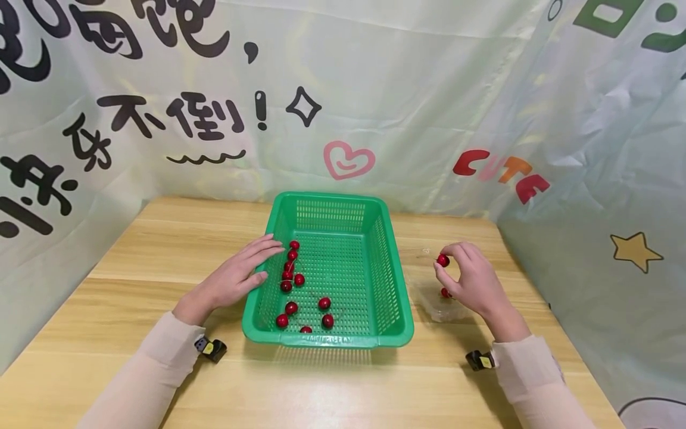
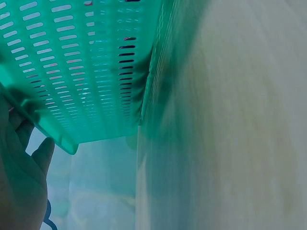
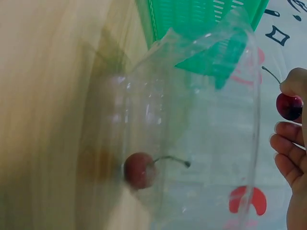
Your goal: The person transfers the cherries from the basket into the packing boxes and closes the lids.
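My right hand [image 1: 474, 283] pinches a dark red cherry [image 3: 289, 106] between thumb and fingers, its stem sticking out. It is raised above a clear plastic box [image 1: 442, 311] on the table. Inside that box lies another cherry [image 3: 140, 170] with a stem, partly covered by the hand in the head view. A green plastic basket [image 1: 399, 286] stands between my hands, with several cherries [image 1: 299, 279] along its left side and near end. My left hand [image 1: 241, 271] rests on the basket's left rim, fingers extended over the edge and thumb lying near the rim.
The wooden table [image 1: 343, 387] carries the basket in its middle and the clear box to the right. A printed cloth [image 1: 429, 89] hangs behind the table and along both sides. A small black device [image 1: 479, 360] sits at each wrist.
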`<control>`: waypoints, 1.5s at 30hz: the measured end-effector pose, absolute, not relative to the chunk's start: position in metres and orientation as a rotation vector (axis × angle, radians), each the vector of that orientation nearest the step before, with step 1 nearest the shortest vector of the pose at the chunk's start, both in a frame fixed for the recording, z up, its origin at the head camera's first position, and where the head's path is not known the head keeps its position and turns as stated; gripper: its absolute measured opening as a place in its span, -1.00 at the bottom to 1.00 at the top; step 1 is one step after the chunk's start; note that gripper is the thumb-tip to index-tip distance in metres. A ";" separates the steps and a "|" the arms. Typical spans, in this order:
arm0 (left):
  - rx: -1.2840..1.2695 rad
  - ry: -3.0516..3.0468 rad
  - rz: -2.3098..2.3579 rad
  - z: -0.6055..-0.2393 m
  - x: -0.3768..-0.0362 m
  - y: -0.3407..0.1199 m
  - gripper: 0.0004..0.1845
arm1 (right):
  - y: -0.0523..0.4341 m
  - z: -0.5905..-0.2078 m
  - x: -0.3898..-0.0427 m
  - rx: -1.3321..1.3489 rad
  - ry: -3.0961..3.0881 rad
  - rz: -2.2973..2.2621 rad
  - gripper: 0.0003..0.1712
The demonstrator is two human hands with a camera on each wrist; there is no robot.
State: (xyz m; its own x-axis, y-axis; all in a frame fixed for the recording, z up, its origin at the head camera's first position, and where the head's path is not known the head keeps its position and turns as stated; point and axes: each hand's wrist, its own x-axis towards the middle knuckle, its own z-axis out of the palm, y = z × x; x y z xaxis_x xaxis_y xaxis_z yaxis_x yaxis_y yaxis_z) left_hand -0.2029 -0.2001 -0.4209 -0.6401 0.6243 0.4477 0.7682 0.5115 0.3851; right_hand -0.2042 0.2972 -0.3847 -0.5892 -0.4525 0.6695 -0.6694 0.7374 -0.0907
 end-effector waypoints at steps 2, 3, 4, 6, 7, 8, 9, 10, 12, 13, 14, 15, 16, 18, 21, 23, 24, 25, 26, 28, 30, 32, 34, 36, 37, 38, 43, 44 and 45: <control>-1.177 -2.503 -0.827 -0.422 -0.202 -0.200 -0.45 | 0.300 -0.387 -0.202 0.822 -2.327 0.445 -0.74; -1.177 -2.502 -0.829 -0.422 -0.202 -0.201 -0.45 | 0.302 -0.388 -0.202 0.811 -2.342 0.445 -0.74; -1.175 -2.503 -0.828 -0.422 -0.202 -0.201 -0.45 | 0.303 -0.389 -0.201 0.802 -2.353 0.445 -0.74; -1.174 -2.502 -0.831 -0.422 -0.201 -0.201 -0.45 | 0.306 -0.391 -0.200 0.786 -2.371 0.446 -0.74; -1.174 -2.501 -0.830 -0.422 -0.201 -0.201 -0.45 | 0.307 -0.392 -0.200 0.779 -2.379 0.447 -0.74; -1.174 -2.498 -0.828 -0.421 -0.201 -0.201 -0.45 | 0.309 -0.393 -0.199 0.775 -2.385 0.447 -0.75; -1.173 -2.496 -0.827 -0.421 -0.201 -0.201 -0.45 | 0.310 -0.394 -0.199 0.773 -2.391 0.448 -0.75; -1.174 -2.493 -0.826 -0.421 -0.201 -0.201 -0.45 | 0.312 -0.395 -0.199 0.772 -2.395 0.446 -0.75; -1.176 -2.489 -0.824 -0.421 -0.201 -0.200 -0.46 | 0.314 -0.398 -0.198 0.773 -2.401 0.443 -0.76; -1.179 -2.487 -0.819 -0.421 -0.202 -0.200 -0.46 | 0.315 -0.399 -0.198 0.775 -2.403 0.443 -0.76; -1.180 -2.487 -0.817 -0.421 -0.202 -0.200 -0.46 | 0.316 -0.400 -0.198 0.780 -2.404 0.443 -0.76; -1.180 -2.490 -0.815 -0.421 -0.202 -0.199 -0.46 | 0.317 -0.401 -0.198 0.782 -2.408 0.443 -0.77; -1.183 -2.491 -0.815 -0.421 -0.202 -0.199 -0.46 | 0.317 -0.402 -0.198 0.784 -2.412 0.444 -0.77; -1.181 -2.500 -0.811 -0.421 -0.202 -0.199 -0.46 | 0.319 -0.404 -0.198 0.787 -2.433 0.451 -0.79; -1.180 -2.506 -0.816 -0.422 -0.203 -0.199 -0.47 | 0.320 -0.407 -0.197 0.784 -2.473 0.460 -0.80; -1.180 -2.504 -0.816 -0.422 -0.203 -0.200 -0.47 | 0.320 -0.409 -0.197 0.780 -2.501 0.465 -0.80; -1.181 -2.501 -0.816 -0.422 -0.203 -0.200 -0.47 | 0.321 -0.410 -0.197 0.777 -2.513 0.470 -0.80; -1.181 -2.499 -0.816 -0.422 -0.203 -0.200 -0.47 | 0.321 -0.410 -0.197 0.776 -2.525 0.476 -0.80; -1.182 -2.497 -0.816 -0.422 -0.203 -0.200 -0.47 | 0.321 -0.411 -0.197 0.775 -2.539 0.482 -0.80; -1.183 -2.491 -0.814 -0.422 -0.203 -0.200 -0.47 | 0.322 -0.412 -0.196 0.777 -2.569 0.491 -0.81; -1.185 -2.488 -0.814 -0.422 -0.204 -0.200 -0.47 | 0.322 -0.413 -0.196 0.778 -2.601 0.505 -0.81; -1.187 -2.485 -0.812 -0.422 -0.204 -0.200 -0.48 | 0.322 -0.413 -0.195 0.773 -2.634 0.511 -0.82; -1.186 -2.485 -0.808 -0.423 -0.204 -0.200 -0.48 | 0.323 -0.413 -0.194 0.756 -2.667 0.526 -0.83; -1.185 -2.487 -0.810 -0.422 -0.204 -0.200 -0.47 | 0.324 -0.413 -0.193 0.742 -2.696 0.539 -0.83; -1.184 -2.488 -0.812 -0.422 -0.204 -0.200 -0.47 | 0.325 -0.413 -0.192 0.737 -2.710 0.542 -0.83; -1.184 -2.490 -0.814 -0.422 -0.204 -0.200 -0.46 | 0.325 -0.413 -0.192 0.737 -2.724 0.548 -0.82; -1.181 -2.499 -0.818 -0.422 -0.204 -0.201 -0.47 | 0.327 -0.414 -0.192 0.763 -2.787 0.555 -0.79; -1.179 -2.501 -0.818 -0.422 -0.204 -0.201 -0.47 | 0.327 -0.414 -0.193 0.768 -2.797 0.556 -0.78; -1.178 -2.503 -0.818 -0.422 -0.204 -0.201 -0.47 | 0.326 -0.415 -0.193 0.770 -2.810 0.556 -0.78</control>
State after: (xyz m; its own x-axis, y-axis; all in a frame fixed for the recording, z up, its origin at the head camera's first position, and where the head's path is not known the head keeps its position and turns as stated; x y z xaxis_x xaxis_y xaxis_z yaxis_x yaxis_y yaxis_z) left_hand -0.2041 -0.2009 -0.4224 -0.6391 0.6248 0.4486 0.7691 0.5137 0.3802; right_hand -0.1933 0.3264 -0.4148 -0.8508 -0.4556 0.2618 -0.5210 0.7964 -0.3072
